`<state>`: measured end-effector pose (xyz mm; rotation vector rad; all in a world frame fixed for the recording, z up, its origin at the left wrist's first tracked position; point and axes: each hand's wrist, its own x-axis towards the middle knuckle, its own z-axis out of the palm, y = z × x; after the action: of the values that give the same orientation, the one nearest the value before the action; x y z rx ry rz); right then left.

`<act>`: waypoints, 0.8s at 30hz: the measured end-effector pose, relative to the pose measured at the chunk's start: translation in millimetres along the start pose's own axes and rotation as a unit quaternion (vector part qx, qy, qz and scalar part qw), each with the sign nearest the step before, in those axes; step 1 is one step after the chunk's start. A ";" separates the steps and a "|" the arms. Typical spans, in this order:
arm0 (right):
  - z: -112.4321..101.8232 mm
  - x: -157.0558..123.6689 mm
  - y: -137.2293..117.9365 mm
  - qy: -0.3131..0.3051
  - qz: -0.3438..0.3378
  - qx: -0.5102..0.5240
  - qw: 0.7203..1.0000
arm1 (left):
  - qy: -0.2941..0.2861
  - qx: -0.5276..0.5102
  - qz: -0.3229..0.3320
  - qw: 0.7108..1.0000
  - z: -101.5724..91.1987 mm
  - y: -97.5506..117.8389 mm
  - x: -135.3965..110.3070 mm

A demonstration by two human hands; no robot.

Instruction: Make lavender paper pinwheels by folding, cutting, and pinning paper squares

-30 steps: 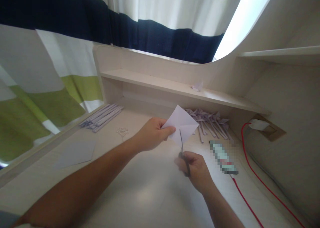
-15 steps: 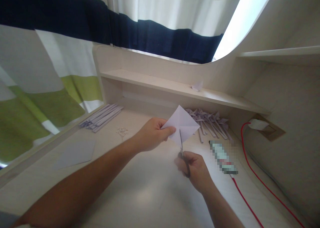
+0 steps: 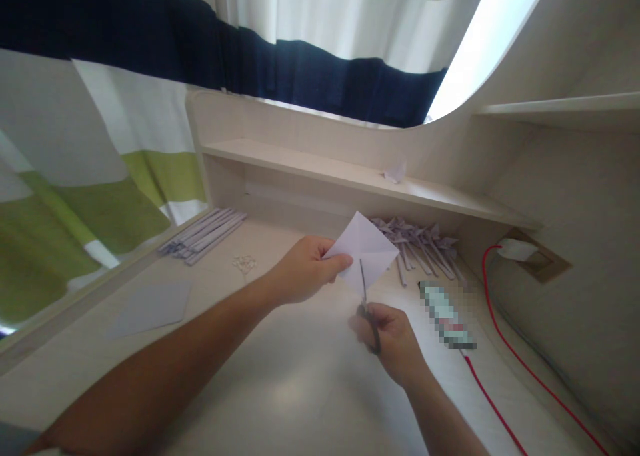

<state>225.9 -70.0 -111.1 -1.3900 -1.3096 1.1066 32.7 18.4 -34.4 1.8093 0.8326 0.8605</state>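
My left hand pinches the left corner of a white square of paper, thumb on top and fingers behind. The paper is held up above the desk with one corner toward me, and faint crease lines cross at its middle. In my right hand is a pair of scissors with dark handles, my fingers through the loops. The blades lie along the paper's near corner, pointing at its centre, and look closed or nearly so.
Behind the paper lie several paper pinwheels on rolled sticks. Rolled paper sticks are piled at the left, near small pale bits and paper sheets. A blurred-out phone with a red cable lies right. A folded paper sits on the shelf.
Almost nothing differs. The paper has tilted very slightly, while both hands and the scissors keep nearly the same place.
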 end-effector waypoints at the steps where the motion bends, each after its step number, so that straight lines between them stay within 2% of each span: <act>1: -0.2 -0.1 0.1 0.000 0.001 0.001 1.000 | 0.001 0.001 0.001 1.000 0.0 -0.3 0.1; 14: -0.2 -1.2 -1.9 0.003 0.000 0.007 1.000 | 0.002 -0.007 -0.004 1.000 0.1 -1.2 0.7; 20: -0.6 0.9 3.5 -0.023 -0.002 0.018 1.000 | 0.009 -0.017 -0.010 1.000 0.2 0.1 0.4; 24: 0.6 -1.2 -3.4 -0.072 0.007 -0.015 0.997 | 0.039 -0.011 -0.008 0.999 -11.4 -2.0 4.4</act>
<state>224.7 -71.0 -107.8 -1.3636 -1.4256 1.2196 25.2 27.9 -31.8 1.7569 0.8839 0.9315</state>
